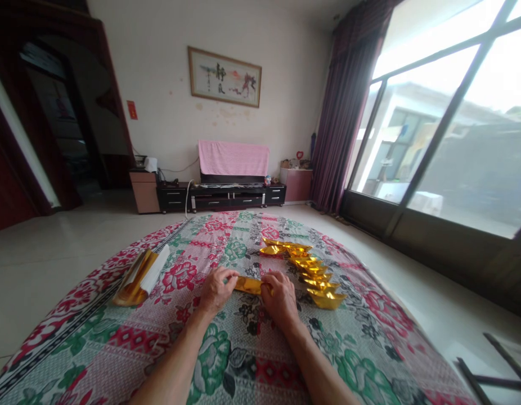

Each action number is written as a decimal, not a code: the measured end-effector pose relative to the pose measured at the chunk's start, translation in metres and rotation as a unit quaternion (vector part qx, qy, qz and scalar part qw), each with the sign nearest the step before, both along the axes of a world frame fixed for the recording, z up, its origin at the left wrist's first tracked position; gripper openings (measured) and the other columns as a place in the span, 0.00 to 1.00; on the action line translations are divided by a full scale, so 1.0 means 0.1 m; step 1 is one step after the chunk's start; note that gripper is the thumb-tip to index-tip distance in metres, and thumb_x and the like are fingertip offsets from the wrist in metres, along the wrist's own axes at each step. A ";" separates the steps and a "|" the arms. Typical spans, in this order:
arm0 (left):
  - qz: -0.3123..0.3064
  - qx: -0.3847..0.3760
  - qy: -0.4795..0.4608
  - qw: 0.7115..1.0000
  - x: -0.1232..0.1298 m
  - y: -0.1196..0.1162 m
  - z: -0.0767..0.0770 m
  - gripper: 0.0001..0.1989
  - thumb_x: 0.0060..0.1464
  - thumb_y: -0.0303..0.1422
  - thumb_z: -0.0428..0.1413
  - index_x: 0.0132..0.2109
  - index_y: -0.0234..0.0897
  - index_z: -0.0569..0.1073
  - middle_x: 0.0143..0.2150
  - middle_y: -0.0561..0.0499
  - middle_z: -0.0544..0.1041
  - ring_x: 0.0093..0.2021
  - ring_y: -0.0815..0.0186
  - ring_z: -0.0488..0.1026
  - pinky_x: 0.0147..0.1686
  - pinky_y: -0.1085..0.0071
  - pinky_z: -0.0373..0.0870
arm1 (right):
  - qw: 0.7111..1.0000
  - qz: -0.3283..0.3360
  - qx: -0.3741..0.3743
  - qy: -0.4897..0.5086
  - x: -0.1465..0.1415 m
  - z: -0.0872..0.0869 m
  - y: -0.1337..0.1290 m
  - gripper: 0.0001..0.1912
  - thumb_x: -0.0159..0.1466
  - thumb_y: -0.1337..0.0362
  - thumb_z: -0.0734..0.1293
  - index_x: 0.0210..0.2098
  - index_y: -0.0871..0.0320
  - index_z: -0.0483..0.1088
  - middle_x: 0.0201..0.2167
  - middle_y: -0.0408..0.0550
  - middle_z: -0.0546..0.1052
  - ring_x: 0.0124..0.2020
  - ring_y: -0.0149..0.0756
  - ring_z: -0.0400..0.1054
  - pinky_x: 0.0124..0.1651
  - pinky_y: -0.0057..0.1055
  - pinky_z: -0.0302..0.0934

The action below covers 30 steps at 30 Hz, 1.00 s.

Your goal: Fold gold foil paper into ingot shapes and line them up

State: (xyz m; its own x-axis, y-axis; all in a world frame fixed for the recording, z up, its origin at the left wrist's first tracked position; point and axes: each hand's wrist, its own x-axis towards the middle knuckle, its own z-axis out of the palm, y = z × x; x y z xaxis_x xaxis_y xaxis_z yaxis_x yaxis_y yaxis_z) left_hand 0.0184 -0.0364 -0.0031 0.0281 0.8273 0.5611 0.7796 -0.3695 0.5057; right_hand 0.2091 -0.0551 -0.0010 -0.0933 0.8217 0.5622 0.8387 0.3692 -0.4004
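Observation:
A narrow folded strip of gold foil paper [248,285] stretches between my two hands, just above or on the flowered tablecloth [218,343]. My left hand [218,287] pinches its left end between thumb and fingers. Around the right end, the fingers and thumb of my right hand [281,295] are closed, hiding that part of the strip. Just to the right runs a row of several folded gold paper ingots [326,298], trailing away from me. On the left lies a curled stack of gold and white paper sheets [139,278].
Beyond the round table stand a low black TV cabinet [227,201] and a TV under a pink cloth [234,157]. Large windows [446,124] and a purple curtain [338,112] line the right side. A dark metal frame [492,379] shows at lower right.

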 end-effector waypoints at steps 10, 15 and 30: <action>-0.059 0.064 -0.017 0.996 0.07 -0.09 0.16 0.07 0.52 0.29 0.50 0.33 0.39 0.73 0.33 0.52 0.74 0.38 0.68 0.69 0.45 0.71 0.63 | 0.997 0.035 0.072 0.020 -0.03 0.06 0.00 0.11 0.57 0.69 0.61 0.38 0.55 0.70 0.41 0.46 0.70 0.43 0.35 0.60 0.48 0.33 0.49; -0.068 0.073 -0.014 0.995 0.07 -0.08 0.14 0.06 0.52 0.28 0.50 0.33 0.38 0.73 0.33 0.51 0.75 0.38 0.68 0.69 0.46 0.69 0.62 | 0.994 0.032 0.099 0.007 -0.02 0.08 0.00 0.11 0.59 0.68 0.60 0.40 0.55 0.69 0.41 0.47 0.70 0.42 0.34 0.60 0.47 0.33 0.50; -0.061 0.037 -0.012 0.997 0.09 -0.10 0.15 0.06 0.50 0.28 0.51 0.31 0.39 0.73 0.33 0.50 0.75 0.38 0.66 0.69 0.43 0.70 0.65 | 0.994 0.032 0.102 0.012 -0.01 0.09 -0.01 0.08 0.59 0.68 0.60 0.34 0.55 0.71 0.40 0.46 0.69 0.42 0.34 0.60 0.47 0.32 0.49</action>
